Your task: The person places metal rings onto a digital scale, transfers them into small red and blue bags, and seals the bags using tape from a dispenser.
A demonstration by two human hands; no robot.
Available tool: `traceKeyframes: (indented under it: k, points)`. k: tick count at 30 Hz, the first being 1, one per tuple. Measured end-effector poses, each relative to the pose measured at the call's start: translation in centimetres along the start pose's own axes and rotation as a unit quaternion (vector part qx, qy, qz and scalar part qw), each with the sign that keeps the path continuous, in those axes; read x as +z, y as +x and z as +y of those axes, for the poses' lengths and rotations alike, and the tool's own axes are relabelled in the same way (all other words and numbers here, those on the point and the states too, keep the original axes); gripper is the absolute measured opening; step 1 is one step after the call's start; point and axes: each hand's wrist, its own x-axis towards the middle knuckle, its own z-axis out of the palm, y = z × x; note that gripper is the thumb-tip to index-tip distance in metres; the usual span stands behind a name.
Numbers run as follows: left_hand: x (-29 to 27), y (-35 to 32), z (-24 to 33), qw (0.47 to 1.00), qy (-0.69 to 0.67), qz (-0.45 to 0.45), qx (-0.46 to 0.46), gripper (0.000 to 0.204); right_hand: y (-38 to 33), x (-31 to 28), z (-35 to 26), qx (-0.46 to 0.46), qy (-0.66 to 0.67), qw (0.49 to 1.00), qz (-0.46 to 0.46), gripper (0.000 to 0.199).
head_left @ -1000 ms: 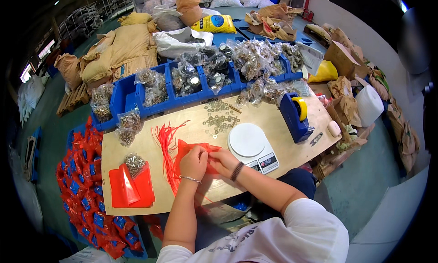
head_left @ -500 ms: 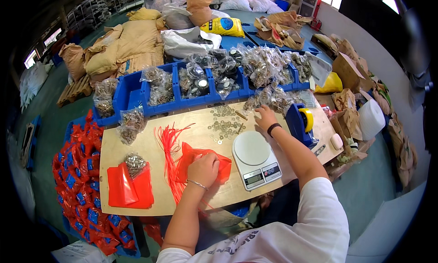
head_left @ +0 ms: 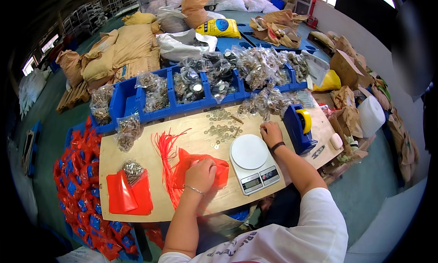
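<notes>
On table, left hand (head_left: 199, 174) clutches red bag (head_left: 200, 166).

The left hand (head_left: 200, 174) is curled, knuckles up, close in front of the body. The right hand (head_left: 271, 133) reaches farther forward, arm extended, fingers bent downward.

Left hand (head_left: 200, 174) covering part of the red bag (head_left: 214, 169), right hand (head_left: 271, 133) fingertips hiding what they touch, small metal rings (head_left: 221, 131) too tiny to tell, scale (head_left: 253, 162) screen unreadable, person's body cut off below.
</notes>
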Motion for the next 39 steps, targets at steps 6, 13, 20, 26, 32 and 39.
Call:
traceKeyframes:
  k: [6, 13, 20, 26, 32, 39]
  points:
    - [1.3, 0.4, -0.1, 1.000, 0.000, -0.021, -0.001, 0.010, 1.9, -4.6, -0.6, -0.038, 0.148, 0.982, 0.112, 0.007]
    - [1.7, 0.6, -0.6, 0.998, 0.031, -0.047, -0.040, 0.013, 12.9, -4.4, 3.0, 0.256, 0.458, 0.838, 0.153, 0.012]
    - [1.9, 1.0, 0.0, 0.991, 0.097, -0.089, -0.038, 0.015, 20.4, -6.1, 12.4, 0.208, -0.021, 0.969, 0.129, 0.029]
    - [3.2, 0.9, -0.8, 0.988, 0.112, -0.097, -0.036, 0.014, 21.9, -6.9, 13.5, 0.156, -0.238, 0.947, -0.151, 0.034]
    - [4.1, 0.8, -1.0, 0.991, 0.119, -0.063, 0.008, 0.008, 24.2, -4.5, 14.9, 0.209, -0.243, 0.935, -0.152, 0.055]
    - [4.5, 0.9, -0.8, 0.991, 0.121, -0.042, 0.044, 0.006, 25.9, -3.1, 21.1, 0.168, -0.299, 0.904, -0.255, 0.039]
